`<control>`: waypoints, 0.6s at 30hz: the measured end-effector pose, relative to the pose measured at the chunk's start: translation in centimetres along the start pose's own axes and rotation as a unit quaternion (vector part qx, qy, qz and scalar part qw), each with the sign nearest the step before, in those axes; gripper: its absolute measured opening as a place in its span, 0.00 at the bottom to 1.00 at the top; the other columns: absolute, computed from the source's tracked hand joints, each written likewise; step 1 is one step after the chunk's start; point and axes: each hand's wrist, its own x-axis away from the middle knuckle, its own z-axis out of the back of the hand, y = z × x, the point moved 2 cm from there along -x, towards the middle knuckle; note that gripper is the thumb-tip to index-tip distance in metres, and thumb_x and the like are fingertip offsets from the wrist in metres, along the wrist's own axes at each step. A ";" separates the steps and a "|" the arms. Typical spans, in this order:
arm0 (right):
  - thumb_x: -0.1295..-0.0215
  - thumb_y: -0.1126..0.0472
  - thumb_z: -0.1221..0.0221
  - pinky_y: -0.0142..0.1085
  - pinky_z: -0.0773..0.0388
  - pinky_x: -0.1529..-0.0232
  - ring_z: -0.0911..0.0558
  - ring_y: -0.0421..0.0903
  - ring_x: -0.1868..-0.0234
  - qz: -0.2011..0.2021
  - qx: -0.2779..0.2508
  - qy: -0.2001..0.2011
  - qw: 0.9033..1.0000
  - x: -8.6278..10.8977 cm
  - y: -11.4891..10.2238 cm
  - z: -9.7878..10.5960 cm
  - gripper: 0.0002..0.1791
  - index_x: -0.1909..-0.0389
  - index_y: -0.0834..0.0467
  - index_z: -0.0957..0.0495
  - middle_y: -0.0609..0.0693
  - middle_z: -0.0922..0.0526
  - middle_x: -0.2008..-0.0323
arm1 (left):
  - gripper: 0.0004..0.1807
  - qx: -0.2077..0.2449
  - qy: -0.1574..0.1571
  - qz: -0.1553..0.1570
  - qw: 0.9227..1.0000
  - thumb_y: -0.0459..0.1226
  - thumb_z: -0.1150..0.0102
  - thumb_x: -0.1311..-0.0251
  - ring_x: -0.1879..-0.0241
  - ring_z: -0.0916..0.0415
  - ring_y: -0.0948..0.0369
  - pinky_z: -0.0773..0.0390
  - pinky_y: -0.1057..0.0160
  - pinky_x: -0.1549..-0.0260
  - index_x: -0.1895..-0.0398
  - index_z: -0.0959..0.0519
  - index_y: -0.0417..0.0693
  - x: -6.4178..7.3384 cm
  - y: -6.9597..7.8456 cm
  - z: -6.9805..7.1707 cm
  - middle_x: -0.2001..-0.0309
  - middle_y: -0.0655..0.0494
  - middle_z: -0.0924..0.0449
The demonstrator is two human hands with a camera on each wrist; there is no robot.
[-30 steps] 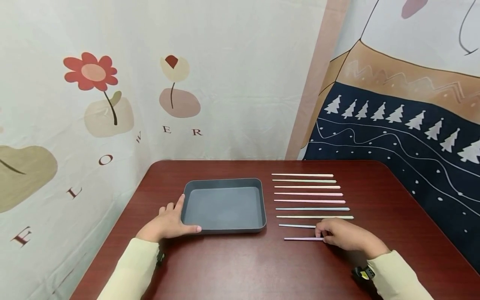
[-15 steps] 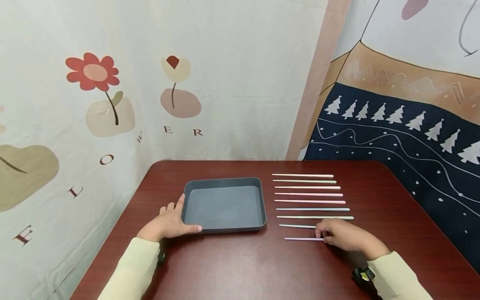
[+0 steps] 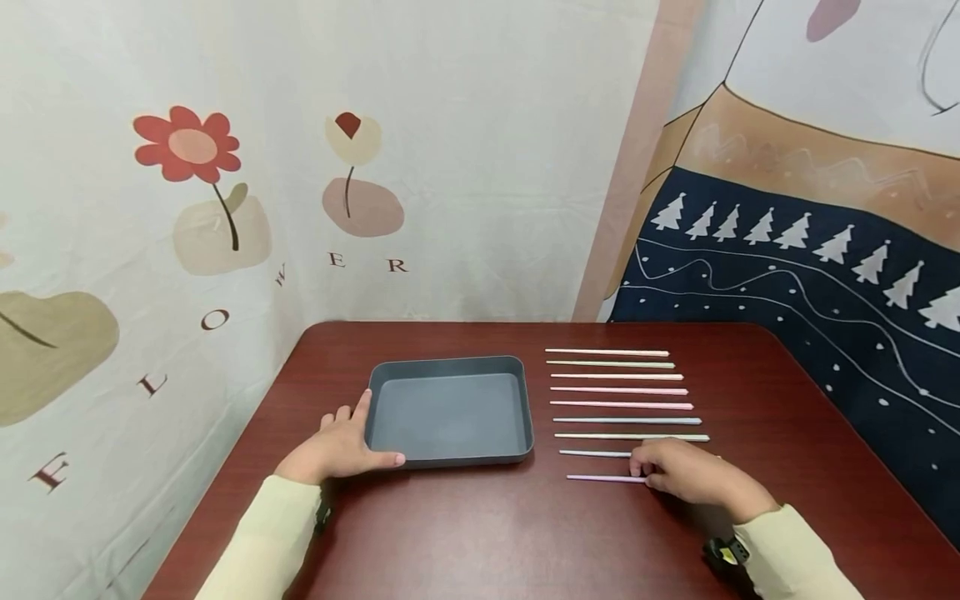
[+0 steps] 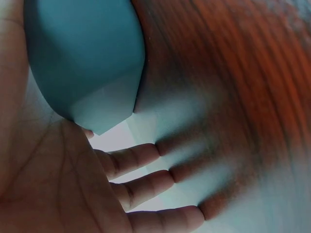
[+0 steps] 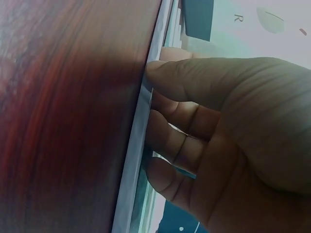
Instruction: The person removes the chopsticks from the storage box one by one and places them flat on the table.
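Observation:
My left hand [image 3: 341, 444] rests at the near left corner of a dark grey rectangular tray [image 3: 450, 461], thumb along its front wall and index finger at its left side. In the left wrist view the other fingers [image 4: 150, 182] reach straight out to the table beside the tray wall [image 4: 92, 58]. On the right, my right hand [image 3: 690, 472] pinches a purple chopstick [image 3: 603, 478], the nearest of a row, low at the tabletop. The right wrist view has the thumb [image 5: 189, 80] on this chopstick [image 5: 127, 184], fingers behind it. A pale bluish chopstick [image 3: 592, 453] lies just beyond, its right part hidden by the hand.
Several more pastel chopsticks, among them a pink one [image 3: 622, 405] and a pale green one [image 3: 611, 363], lie parallel to the right of the tray. The dark red table [image 3: 480, 542] has rounded far corners. Printed cloth [image 3: 480, 167] hangs behind it.

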 end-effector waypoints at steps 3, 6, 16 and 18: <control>0.38 0.72 0.38 0.33 0.28 0.66 0.28 0.35 0.67 -0.008 -0.014 0.007 1.000 0.2 0.0 0.1 0.14 0.66 0.47 0.22 0.39 0.24 0.67 | 0.79 0.000 -0.001 0.000 1.000 0.75 0.35 0.63 0.38 0.45 0.30 0.33 0.35 0.48 0.22 0.62 0.33 0.0 0.0 -0.1 0.34 0.23 0.45; 0.37 0.69 0.37 0.35 0.26 0.65 0.26 0.35 0.66 -0.012 -0.017 0.047 0.999 0.5 0.1 0.6 0.10 0.62 0.49 0.19 0.40 0.22 0.64 | 0.79 0.001 0.001 0.002 1.000 0.75 0.35 0.64 0.38 0.45 0.29 0.33 0.35 0.48 0.22 0.62 0.33 0.2 -0.1 -0.1 0.34 0.23 0.45; 0.36 0.66 0.37 0.48 0.22 0.59 0.22 0.49 0.61 -0.128 0.070 0.205 0.968 3.6 2.5 5.5 0.09 0.56 0.60 0.19 0.51 0.22 0.58 | 0.76 -0.008 -0.007 -0.014 1.000 0.72 0.36 0.57 0.39 0.43 0.29 0.33 0.34 0.49 0.23 0.63 0.32 0.7 -0.4 0.5 0.35 0.21 0.44; 0.34 0.63 0.37 0.57 0.24 0.54 0.23 0.57 0.55 -0.154 0.079 0.217 0.961 4.1 3.2 5.8 0.13 0.51 0.63 0.21 0.59 0.24 0.52 | 0.73 0.001 -0.010 -0.018 1.000 0.71 0.37 0.53 0.38 0.45 0.26 0.35 0.32 0.48 0.23 0.64 0.31 0.8 -0.6 0.8 0.34 0.20 0.46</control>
